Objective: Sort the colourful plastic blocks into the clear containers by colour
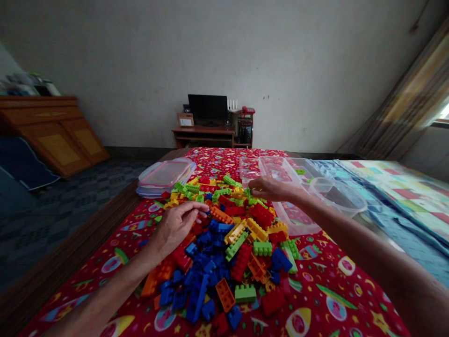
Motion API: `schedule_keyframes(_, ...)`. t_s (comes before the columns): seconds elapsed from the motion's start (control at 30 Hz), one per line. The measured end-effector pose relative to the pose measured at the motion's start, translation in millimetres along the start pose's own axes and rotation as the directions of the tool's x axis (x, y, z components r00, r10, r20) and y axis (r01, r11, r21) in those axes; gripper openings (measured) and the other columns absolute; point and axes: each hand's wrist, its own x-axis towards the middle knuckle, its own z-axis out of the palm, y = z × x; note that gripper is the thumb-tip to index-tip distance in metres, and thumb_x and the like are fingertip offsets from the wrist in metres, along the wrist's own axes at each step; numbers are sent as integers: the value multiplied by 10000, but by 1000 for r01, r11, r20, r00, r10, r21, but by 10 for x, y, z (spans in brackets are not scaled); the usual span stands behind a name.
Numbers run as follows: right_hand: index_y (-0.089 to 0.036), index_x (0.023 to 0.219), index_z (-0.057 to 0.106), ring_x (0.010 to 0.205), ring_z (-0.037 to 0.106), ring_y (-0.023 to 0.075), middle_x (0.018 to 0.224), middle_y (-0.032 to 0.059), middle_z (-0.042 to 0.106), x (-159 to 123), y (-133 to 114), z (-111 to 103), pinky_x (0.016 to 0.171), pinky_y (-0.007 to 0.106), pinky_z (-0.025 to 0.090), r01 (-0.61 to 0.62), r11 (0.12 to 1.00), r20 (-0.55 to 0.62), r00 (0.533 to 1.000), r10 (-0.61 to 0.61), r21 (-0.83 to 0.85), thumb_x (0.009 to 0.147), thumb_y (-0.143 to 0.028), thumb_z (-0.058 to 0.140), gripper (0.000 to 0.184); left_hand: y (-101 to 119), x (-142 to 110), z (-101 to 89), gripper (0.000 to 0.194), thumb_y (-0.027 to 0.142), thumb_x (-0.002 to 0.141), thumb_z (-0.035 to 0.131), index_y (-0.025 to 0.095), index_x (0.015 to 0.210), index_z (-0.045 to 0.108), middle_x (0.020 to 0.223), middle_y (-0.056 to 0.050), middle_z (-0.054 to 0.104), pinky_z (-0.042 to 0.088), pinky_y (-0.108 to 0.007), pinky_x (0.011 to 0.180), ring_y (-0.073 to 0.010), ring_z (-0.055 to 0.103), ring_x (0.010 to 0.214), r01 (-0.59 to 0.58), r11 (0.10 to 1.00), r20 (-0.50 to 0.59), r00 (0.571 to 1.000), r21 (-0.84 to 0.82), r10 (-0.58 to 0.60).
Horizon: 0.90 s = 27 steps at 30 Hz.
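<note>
A heap of plastic toy bricks in blue, red, orange, yellow and green (pixel 217 262) lies between my hands on a red patterned cloth. Over the heap's left side is my left hand (pixel 180 227), its thumb and fingers curled together around a small blue toy brick (pixel 207 211), of which little shows. My right hand (pixel 268 188) reaches across to the heap's far right edge, beside the clear bin. Its fingers point left and are pressed on a green toy brick (pixel 248 192), partly covered by the fingertips.
A clear plastic bin (pixel 298 227) with compartments stands at right, some green bricks (pixel 300 172) inside. Next to it is a round clear tub (pixel 338 196). Stacked lids (pixel 164 174) lie at far left on the cloth (pixel 312 290). Behind stands a desk with a monitor (pixel 208 110).
</note>
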Motion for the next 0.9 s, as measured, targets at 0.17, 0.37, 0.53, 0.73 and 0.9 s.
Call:
schedule_keyframes(0.17, -137, 639, 571, 520, 366, 67, 553, -27, 471, -94, 138, -220, 526, 222, 255, -114, 993, -163, 980, 118, 34, 860, -194, 461, 253, -23, -12, 4, 306, 368, 775, 492, 148, 844, 693, 749, -70, 722, 558, -256, 601, -192, 681, 684, 20, 1000, 21, 1000, -6, -20)
schedule_keyframes(0.37, -117, 685, 660, 562, 522, 115, 620, 72, 631, -464, 825, -664, 552, 242, 340, -648, 762, -426, 693, 582, -13, 823, -137, 499, 213, -22, -10, -9, 312, 360, 788, 480, 139, 857, 688, 738, -71, 719, 562, -253, 615, -185, 681, 686, 6, 1000, 31, 999, -4, -6)
schedule_keyframes(0.53, -126, 788, 704, 577, 614, 148, 661, 74, 681, -654, 1140, -687, 576, 253, 443, -738, 669, -386, 593, 706, 90, 831, -125, 484, 224, -100, 7, 12, 313, 375, 814, 476, 148, 861, 686, 798, -72, 728, 565, -244, 598, -180, 685, 700, -40, 999, 40, 998, -12, 41)
schedule_keyframes(0.73, -127, 856, 728, 732, 653, 192, 757, 105, 705, -488, 1094, -564, 591, 246, 407, -757, 639, -360, 639, 680, -137, 847, -200, 496, 243, -146, 11, 32, 303, 369, 824, 483, 149, 870, 687, 818, -77, 733, 572, -252, 601, -190, 693, 707, -40, 999, 55, 998, -4, 40)
schedule_keyframes(0.9, -88, 1015, 701, 871, 652, 215, 970, 166, 700, -163, 1187, -423, 696, 251, 455, -606, 682, -177, 786, 592, -410, 835, -133, 484, 286, -118, 13, 37, 306, 363, 819, 485, 144, 875, 691, 807, -75, 736, 575, -250, 603, -193, 699, 707, -41, 999, 51, 998, -4, 41)
